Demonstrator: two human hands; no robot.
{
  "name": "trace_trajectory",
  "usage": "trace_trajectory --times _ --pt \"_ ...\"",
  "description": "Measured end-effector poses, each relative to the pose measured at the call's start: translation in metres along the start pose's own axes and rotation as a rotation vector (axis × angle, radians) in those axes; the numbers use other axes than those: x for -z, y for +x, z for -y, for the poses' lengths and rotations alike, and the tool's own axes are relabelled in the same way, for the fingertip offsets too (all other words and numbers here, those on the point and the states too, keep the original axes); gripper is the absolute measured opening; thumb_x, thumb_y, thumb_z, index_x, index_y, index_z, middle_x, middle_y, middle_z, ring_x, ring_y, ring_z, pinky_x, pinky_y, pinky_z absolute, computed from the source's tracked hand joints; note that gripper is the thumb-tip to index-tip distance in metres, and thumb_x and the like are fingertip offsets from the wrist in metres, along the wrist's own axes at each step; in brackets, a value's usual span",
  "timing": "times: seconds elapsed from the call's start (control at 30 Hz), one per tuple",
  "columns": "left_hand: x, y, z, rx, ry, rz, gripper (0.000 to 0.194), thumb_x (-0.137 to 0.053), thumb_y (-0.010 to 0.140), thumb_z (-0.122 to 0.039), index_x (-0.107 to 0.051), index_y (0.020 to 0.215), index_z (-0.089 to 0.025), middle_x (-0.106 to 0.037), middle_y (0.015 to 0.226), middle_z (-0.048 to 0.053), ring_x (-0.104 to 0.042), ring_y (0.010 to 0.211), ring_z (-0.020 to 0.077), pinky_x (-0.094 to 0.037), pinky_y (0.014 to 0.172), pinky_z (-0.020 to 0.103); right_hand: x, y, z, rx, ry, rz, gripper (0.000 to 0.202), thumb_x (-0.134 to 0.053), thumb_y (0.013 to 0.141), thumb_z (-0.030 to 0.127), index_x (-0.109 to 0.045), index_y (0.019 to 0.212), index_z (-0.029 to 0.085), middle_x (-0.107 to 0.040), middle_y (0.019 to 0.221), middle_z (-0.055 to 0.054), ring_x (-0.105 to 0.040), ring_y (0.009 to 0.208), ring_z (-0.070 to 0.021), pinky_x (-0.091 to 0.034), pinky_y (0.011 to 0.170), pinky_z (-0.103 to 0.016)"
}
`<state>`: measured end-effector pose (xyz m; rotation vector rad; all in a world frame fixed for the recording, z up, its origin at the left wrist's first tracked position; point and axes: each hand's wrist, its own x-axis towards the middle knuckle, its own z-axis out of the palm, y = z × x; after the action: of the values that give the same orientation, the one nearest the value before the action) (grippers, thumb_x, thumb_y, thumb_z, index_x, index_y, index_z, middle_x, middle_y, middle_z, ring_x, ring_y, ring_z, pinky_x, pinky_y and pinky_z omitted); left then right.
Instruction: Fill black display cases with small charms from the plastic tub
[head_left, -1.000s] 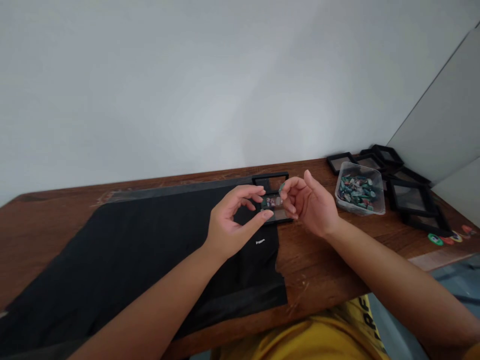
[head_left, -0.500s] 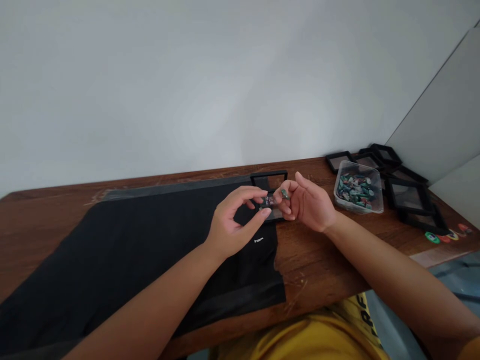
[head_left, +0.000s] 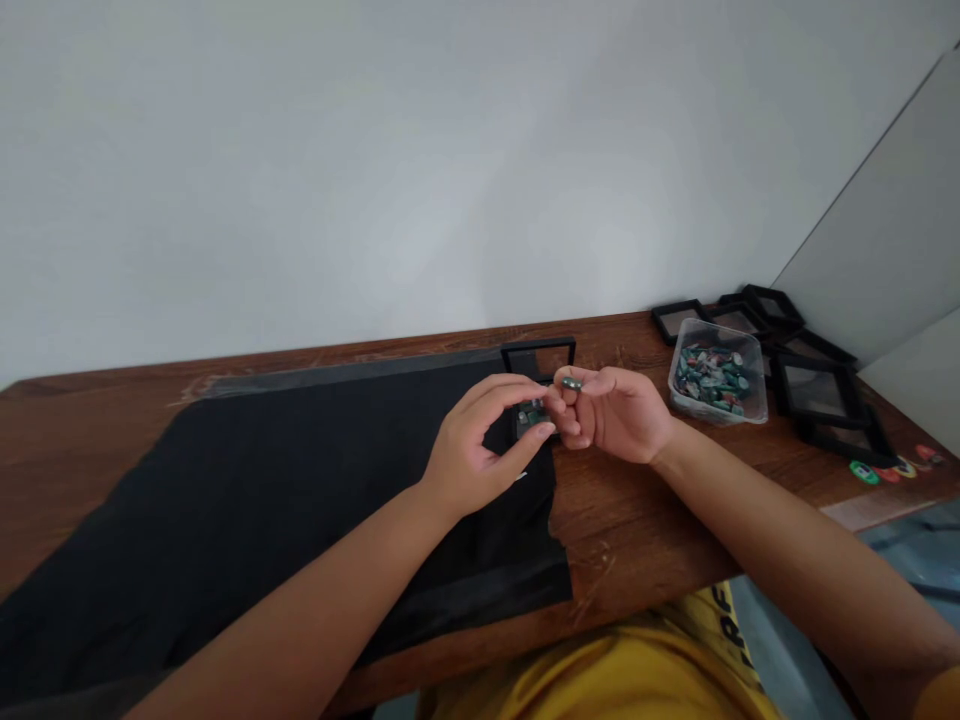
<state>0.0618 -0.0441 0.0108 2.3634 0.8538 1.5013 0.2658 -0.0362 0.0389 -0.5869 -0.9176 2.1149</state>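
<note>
My right hand (head_left: 619,410) pinches a small dark green polished stone (head_left: 572,383) between thumb and index finger, with the other fingers curled below. Close on its left, my left hand (head_left: 484,440) is curved, thumb and fingers apart, and its fingertips meet or nearly meet those of the right. Behind and between the hands lies an opened black display frame (head_left: 538,345), its far half tilted up. Small stones (head_left: 531,412) show in the near half, partly hidden by my left fingers. Whether the left fingertips touch the frame, I cannot tell.
A clear plastic tub (head_left: 718,412) of green and reddish stones stands to the right. Several black frames (head_left: 821,390) are piled around it. Colourful flat pieces (head_left: 864,473) lie by the right edge. A black cloth (head_left: 300,500) covers much of the wooden table (head_left: 637,520).
My right thumb has come down onto the stone, which was resting on the fingers and now sits in a pinch. The left hand has shifted slightly right, closer to the right fingers.
</note>
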Motion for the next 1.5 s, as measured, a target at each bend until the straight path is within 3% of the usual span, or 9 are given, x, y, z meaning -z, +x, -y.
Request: trace_trajectory --times 0.1,0.37,0.63,0.8,1.17,1.5 --pt "0.0 0.0 0.0 0.016 0.041 -0.034 0.023 -0.071 0.092 -0.027 -0.07 0.115 -0.024 -0.076 0.112 0.007 -0.073 0.106 0.0241 -0.061 0.096 0.042 0.0 0.0 -0.001 -0.021 0.03 0.027 0.019 -0.06 0.067 0.025 -0.057 0.085 0.02 -0.062 0.08 -0.002 -0.052 0.063 -0.014 -0.043 0.053 -0.024" --pt "-0.004 -0.002 -0.002 0.097 0.036 -0.053 0.028 -0.072 0.092 -0.037 -0.068 0.115 -0.023 -0.075 0.111 0.007 -0.071 0.104 0.0242 -0.059 0.095 0.042 -0.002 0.004 -0.013 0.027 -0.046 -0.013 0.028 -0.059 0.085 0.046 -0.062 0.085 0.018 -0.07 0.105 -0.011 -0.056 0.078 -0.0163 -0.047 0.065 -0.026" --pt "-0.009 -0.004 -0.004 0.191 0.018 -0.073 0.025 -0.074 0.091 -0.039 -0.07 0.109 -0.021 -0.077 0.102 0.004 -0.072 0.094 0.0209 -0.058 0.088 0.037 -0.007 0.002 -0.012 0.004 -0.06 0.002 0.039 -0.057 0.095 0.057 -0.062 0.087 0.019 -0.069 0.102 -0.01 -0.053 0.074 -0.0156 -0.046 0.064 -0.026" --pt "-0.01 -0.003 -0.007 0.249 0.017 -0.088 0.023 -0.074 0.09 -0.038 -0.072 0.105 -0.021 -0.078 0.092 0.002 -0.072 0.084 0.0184 -0.06 0.084 0.034 -0.009 0.001 -0.012 0.012 -0.098 0.003 0.041 -0.055 0.096 0.059 -0.061 0.087 0.02 -0.067 0.096 -0.007 -0.054 0.074 -0.0158 -0.047 0.065 -0.026" --pt "-0.008 -0.002 -0.012 0.327 -0.005 -0.095 0.023 -0.075 0.088 -0.039 -0.075 0.103 -0.021 -0.079 0.093 0.002 -0.074 0.086 0.0184 -0.061 0.084 0.033 -0.016 0.001 -0.013 0.049 -0.204 -0.061 0.056 -0.052 0.092 0.077 -0.056 0.085 0.022 -0.062 0.09 -0.005 -0.05 0.072 -0.0162 -0.043 0.064 -0.027" --pt "-0.01 -0.002 -0.011 0.382 -0.047 -0.112 0.025 -0.078 0.086 -0.039 -0.079 0.104 -0.022 -0.081 0.094 0.002 -0.076 0.085 0.0186 -0.062 0.083 0.033 -0.015 0.001 -0.014 0.067 -0.275 -0.077 0.052 -0.057 0.09 0.076 -0.055 0.088 0.023 -0.063 0.092 -0.005 -0.051 0.075 -0.0172 -0.043 0.065 -0.029"
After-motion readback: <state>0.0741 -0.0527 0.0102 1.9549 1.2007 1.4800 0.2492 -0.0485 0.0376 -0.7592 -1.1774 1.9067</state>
